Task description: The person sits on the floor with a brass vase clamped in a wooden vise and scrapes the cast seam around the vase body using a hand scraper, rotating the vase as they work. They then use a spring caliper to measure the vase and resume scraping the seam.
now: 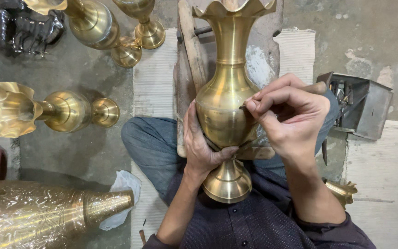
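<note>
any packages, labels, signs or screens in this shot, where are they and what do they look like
No labels, signs or screens show.
Clear plastic wrap: bottom left, crinkled and shiny, covering a large brass vessel lying on its side.
Open metal box: right, past the right hand, grey, holding small tools.
Neither bears any visible marking.

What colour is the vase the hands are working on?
Golden brass, with a brushed shine, on the vase; seen in the head view.

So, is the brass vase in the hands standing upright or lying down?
Lying down: the brass vase rests across the lap, foot toward the body, left hand gripping it, right hand on it.
</note>
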{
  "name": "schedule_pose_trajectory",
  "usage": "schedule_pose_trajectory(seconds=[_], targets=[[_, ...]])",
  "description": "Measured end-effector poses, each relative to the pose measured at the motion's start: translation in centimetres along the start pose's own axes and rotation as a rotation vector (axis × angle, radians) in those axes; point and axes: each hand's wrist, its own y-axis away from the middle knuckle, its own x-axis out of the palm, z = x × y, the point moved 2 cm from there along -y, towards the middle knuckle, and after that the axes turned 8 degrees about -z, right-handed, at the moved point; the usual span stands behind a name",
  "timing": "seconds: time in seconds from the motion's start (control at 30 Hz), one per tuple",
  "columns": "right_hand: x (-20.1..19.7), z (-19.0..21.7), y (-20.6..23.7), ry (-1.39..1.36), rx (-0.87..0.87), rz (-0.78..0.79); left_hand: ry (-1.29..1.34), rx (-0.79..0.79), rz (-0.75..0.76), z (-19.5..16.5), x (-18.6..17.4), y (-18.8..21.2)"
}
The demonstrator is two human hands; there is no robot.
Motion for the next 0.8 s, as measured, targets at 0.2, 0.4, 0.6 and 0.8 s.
schedule_pose_trajectory(seconds=[0.2, 0.4, 0.6, 0.8], targets=[[-0.2, -0.7, 0.4, 0.048, -0.028, -0.042, 0.041, -0.015, 0.011, 0.1, 0.2, 0.4], [-0.6, -0.7, 0.9, 0.041, -0.105, -0.007, -0.003, -0.004, 0.012, 0.1, 0.0, 0.6], [-0.5, -1.0, 1.4, 0.028, -0.094, -0.045, -0.005, -0.011, 0.003, 0.0, -0.1, 1.0], [-0.6, -0.5, 1.8, 0.024, -0.175, -0.01, -0.026, -0.005, 0.018, -0.1, -0.1, 1.1]])
